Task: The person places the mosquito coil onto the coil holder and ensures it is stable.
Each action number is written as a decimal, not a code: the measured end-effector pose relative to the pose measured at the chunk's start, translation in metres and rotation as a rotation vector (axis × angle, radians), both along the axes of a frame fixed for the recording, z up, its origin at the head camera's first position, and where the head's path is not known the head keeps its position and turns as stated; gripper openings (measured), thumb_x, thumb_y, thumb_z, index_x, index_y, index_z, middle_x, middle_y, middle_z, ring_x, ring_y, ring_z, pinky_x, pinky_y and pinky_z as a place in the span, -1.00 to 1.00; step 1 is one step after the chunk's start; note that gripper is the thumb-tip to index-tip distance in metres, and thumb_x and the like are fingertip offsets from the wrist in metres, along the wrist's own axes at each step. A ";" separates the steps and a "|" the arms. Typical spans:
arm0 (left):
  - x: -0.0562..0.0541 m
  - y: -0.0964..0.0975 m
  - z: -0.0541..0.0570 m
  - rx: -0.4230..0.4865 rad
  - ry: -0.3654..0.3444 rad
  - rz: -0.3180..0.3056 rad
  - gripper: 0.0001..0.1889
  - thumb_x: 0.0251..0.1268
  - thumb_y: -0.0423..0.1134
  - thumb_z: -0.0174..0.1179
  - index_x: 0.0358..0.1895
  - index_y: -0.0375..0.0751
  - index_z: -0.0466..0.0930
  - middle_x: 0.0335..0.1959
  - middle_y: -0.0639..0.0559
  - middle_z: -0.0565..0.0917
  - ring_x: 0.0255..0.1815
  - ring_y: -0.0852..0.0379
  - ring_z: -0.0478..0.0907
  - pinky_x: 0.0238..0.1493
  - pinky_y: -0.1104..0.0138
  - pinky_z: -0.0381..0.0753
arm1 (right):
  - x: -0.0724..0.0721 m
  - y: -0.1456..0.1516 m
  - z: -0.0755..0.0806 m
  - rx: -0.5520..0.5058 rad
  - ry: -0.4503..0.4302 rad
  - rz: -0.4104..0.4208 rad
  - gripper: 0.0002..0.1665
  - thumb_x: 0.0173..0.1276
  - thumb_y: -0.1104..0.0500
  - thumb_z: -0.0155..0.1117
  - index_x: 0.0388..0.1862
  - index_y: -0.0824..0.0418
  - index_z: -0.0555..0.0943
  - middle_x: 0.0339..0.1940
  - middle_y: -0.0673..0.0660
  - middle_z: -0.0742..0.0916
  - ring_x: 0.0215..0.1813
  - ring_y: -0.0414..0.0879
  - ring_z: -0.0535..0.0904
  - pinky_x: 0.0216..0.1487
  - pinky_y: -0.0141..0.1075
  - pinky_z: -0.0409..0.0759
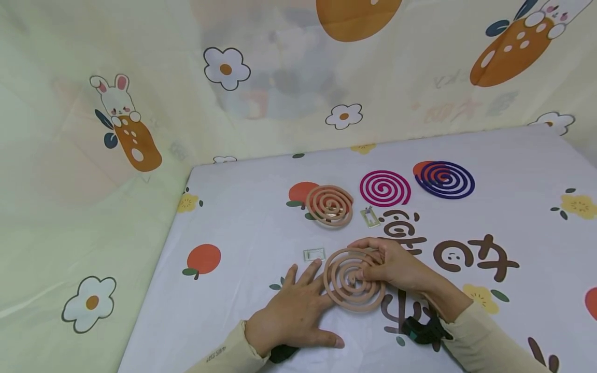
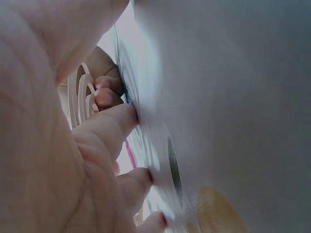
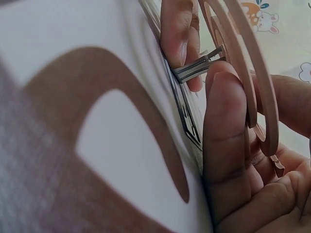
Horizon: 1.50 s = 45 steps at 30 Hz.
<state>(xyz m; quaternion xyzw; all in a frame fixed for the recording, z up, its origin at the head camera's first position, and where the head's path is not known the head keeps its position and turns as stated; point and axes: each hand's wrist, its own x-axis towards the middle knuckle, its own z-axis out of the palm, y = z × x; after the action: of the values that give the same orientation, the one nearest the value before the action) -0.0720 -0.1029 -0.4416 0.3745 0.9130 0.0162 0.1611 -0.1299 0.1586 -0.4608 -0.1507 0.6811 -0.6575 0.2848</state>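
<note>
In the head view my right hand (image 1: 396, 267) grips a tan mosquito coil (image 1: 354, 305), thumb on top near the centre and other fingers at the far edge. The right wrist view shows a metal coil stand (image 3: 187, 116) beneath the coil (image 3: 265, 102); its upright prong meets the coil near the centre. Whether the coil is seated on it, I cannot tell. My left hand (image 1: 298, 311) lies spread on the cloth, fingertips down, with a finger reaching under the coil. In the right wrist view, fingertips (image 3: 177, 34) are beside the stand.
Farther back lie a second tan coil (image 1: 321, 220), a pink coil (image 1: 384, 203) and a dark blue coil (image 1: 468, 189). Two small metal stands lie on the cloth: one flat stand (image 1: 314, 254) beyond the left fingers, another stand (image 1: 370, 217) by the pink coil. Patterned fabric walls (image 1: 280, 129) rise behind.
</note>
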 end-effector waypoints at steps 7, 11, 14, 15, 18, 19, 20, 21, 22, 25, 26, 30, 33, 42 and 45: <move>0.002 0.000 -0.001 0.000 0.008 -0.004 0.05 0.18 0.63 0.08 0.70 0.38 -0.06 0.74 0.03 -0.01 0.74 -0.19 -0.17 0.48 -0.40 0.10 | 0.001 0.000 -0.003 0.009 0.035 0.000 -0.32 0.38 0.38 0.38 0.42 0.49 0.37 -0.20 0.24 0.79 -0.25 -0.14 0.74 -0.25 -0.34 0.72; 0.002 -0.001 -0.001 -0.009 0.001 0.003 0.06 0.17 0.63 0.09 0.70 0.39 -0.07 0.74 0.04 -0.02 0.74 -0.18 -0.19 0.49 -0.39 0.08 | 0.002 0.000 -0.003 -0.020 0.003 0.013 -0.30 0.37 0.41 0.33 0.44 0.51 0.33 -0.38 0.20 0.76 -0.40 -0.17 0.70 -0.36 -0.36 0.69; 0.002 -0.001 -0.002 -0.013 -0.005 0.007 0.06 0.17 0.64 0.09 0.69 0.40 -0.07 0.74 0.04 -0.02 0.74 -0.17 -0.19 0.49 -0.39 0.08 | 0.002 0.000 -0.003 -0.019 0.001 0.010 -0.30 0.38 0.41 0.34 0.44 0.50 0.34 -0.36 0.20 0.77 -0.40 -0.17 0.71 -0.35 -0.36 0.70; 0.002 -0.001 -0.002 -0.013 -0.007 0.008 0.06 0.17 0.64 0.08 0.69 0.40 -0.07 0.74 0.04 -0.01 0.74 -0.17 -0.19 0.49 -0.39 0.07 | 0.002 0.000 -0.004 -0.017 0.005 0.007 -0.30 0.37 0.41 0.35 0.44 0.49 0.35 -0.35 0.21 0.77 -0.40 -0.17 0.71 -0.35 -0.36 0.70; 0.002 0.000 -0.002 -0.013 -0.008 0.009 0.06 0.17 0.65 0.07 0.69 0.41 -0.08 0.74 0.05 -0.01 0.74 -0.16 -0.19 0.49 -0.38 0.08 | 0.002 0.000 -0.004 -0.016 0.013 0.001 -0.31 0.37 0.41 0.35 0.44 0.48 0.36 -0.33 0.24 0.77 -0.39 -0.16 0.71 -0.35 -0.35 0.70; 0.002 0.000 -0.001 -0.013 -0.008 0.009 0.06 0.17 0.65 0.06 0.69 0.41 -0.09 0.74 0.05 -0.01 0.74 -0.15 -0.19 0.49 -0.38 0.08 | 0.002 0.001 -0.004 -0.014 0.016 -0.002 -0.31 0.37 0.41 0.36 0.43 0.48 0.36 -0.33 0.25 0.77 -0.39 -0.16 0.71 -0.34 -0.35 0.70; 0.002 0.000 -0.001 -0.014 -0.007 0.008 0.06 0.17 0.65 0.06 0.69 0.42 -0.09 0.74 0.05 -0.01 0.74 -0.15 -0.19 0.49 -0.38 0.08 | 0.002 0.001 -0.004 -0.013 0.018 -0.003 -0.31 0.37 0.41 0.35 0.43 0.48 0.36 -0.33 0.25 0.77 -0.39 -0.17 0.71 -0.35 -0.35 0.70; 0.002 0.000 -0.001 -0.013 -0.009 0.008 0.06 0.17 0.65 0.06 0.69 0.42 -0.10 0.74 0.05 -0.02 0.74 -0.15 -0.19 0.49 -0.38 0.08 | 0.002 0.001 -0.004 -0.009 0.022 -0.004 -0.31 0.37 0.40 0.36 0.43 0.48 0.37 -0.32 0.24 0.77 -0.37 -0.17 0.71 -0.33 -0.35 0.70; 0.002 0.000 -0.001 -0.012 -0.012 0.008 0.06 0.17 0.65 0.06 0.69 0.42 -0.10 0.74 0.05 -0.02 0.74 -0.15 -0.19 0.50 -0.38 0.08 | 0.002 0.001 -0.004 -0.007 0.025 -0.005 -0.31 0.37 0.40 0.37 0.43 0.48 0.37 -0.30 0.24 0.78 -0.36 -0.17 0.71 -0.32 -0.35 0.70; 0.002 0.000 0.000 -0.013 -0.015 0.008 0.06 0.17 0.65 0.06 0.69 0.42 -0.11 0.74 0.05 -0.02 0.74 -0.15 -0.20 0.50 -0.38 0.08 | 0.002 0.001 -0.004 -0.001 0.032 -0.002 -0.31 0.38 0.39 0.37 0.43 0.48 0.37 -0.33 0.21 0.77 -0.36 -0.17 0.71 -0.32 -0.36 0.70; 0.001 0.000 0.000 -0.013 -0.017 0.009 0.06 0.17 0.65 0.06 0.70 0.42 -0.11 0.74 0.05 -0.02 0.74 -0.15 -0.20 0.50 -0.38 0.07 | 0.002 0.001 -0.003 -0.004 0.036 0.000 -0.31 0.38 0.39 0.36 0.43 0.48 0.37 -0.33 0.20 0.77 -0.36 -0.18 0.71 -0.32 -0.36 0.70; 0.000 -0.001 0.003 -0.001 -0.028 0.019 0.06 0.18 0.64 0.08 0.70 0.42 -0.11 0.74 0.05 -0.01 0.74 -0.14 -0.18 0.51 -0.36 0.07 | 0.002 0.001 -0.002 -0.019 0.043 0.006 -0.33 0.40 0.40 0.33 0.44 0.48 0.36 -0.41 0.16 0.75 -0.41 -0.20 0.68 -0.37 -0.38 0.67; -0.001 -0.002 0.003 0.014 -0.032 0.025 0.05 0.18 0.63 0.09 0.70 0.42 -0.10 0.74 0.06 0.00 0.74 -0.14 -0.15 0.51 -0.36 0.08 | 0.001 0.001 -0.001 -0.021 0.043 0.009 -0.34 0.41 0.41 0.32 0.44 0.49 0.35 -0.43 0.12 0.74 -0.42 -0.21 0.67 -0.38 -0.39 0.65; -0.008 -0.012 0.005 0.087 -0.023 0.019 0.00 0.26 0.52 0.17 0.70 0.24 0.06 0.72 0.12 0.06 0.71 -0.10 0.01 0.51 -0.25 0.22 | 0.001 0.002 0.001 0.072 0.076 0.001 -0.33 0.41 0.32 0.40 0.43 0.44 0.40 -0.31 0.20 0.77 -0.33 -0.18 0.70 -0.31 -0.37 0.67; -0.012 -0.014 0.008 0.091 0.015 0.008 -0.08 0.31 0.46 0.19 0.64 0.09 0.25 0.67 0.04 0.22 0.66 -0.08 0.17 0.51 -0.10 0.32 | 0.001 0.002 0.002 0.092 0.093 -0.007 -0.32 0.39 0.28 0.44 0.41 0.43 0.43 -0.15 0.23 0.79 -0.22 -0.16 0.73 -0.23 -0.37 0.69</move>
<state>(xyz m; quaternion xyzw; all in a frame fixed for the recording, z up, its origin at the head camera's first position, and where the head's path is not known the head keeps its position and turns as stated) -0.0838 -0.1172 -0.4334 0.3778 0.9140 0.0558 0.1370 -0.1289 0.1610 -0.4591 -0.1654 0.7235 -0.6190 0.2570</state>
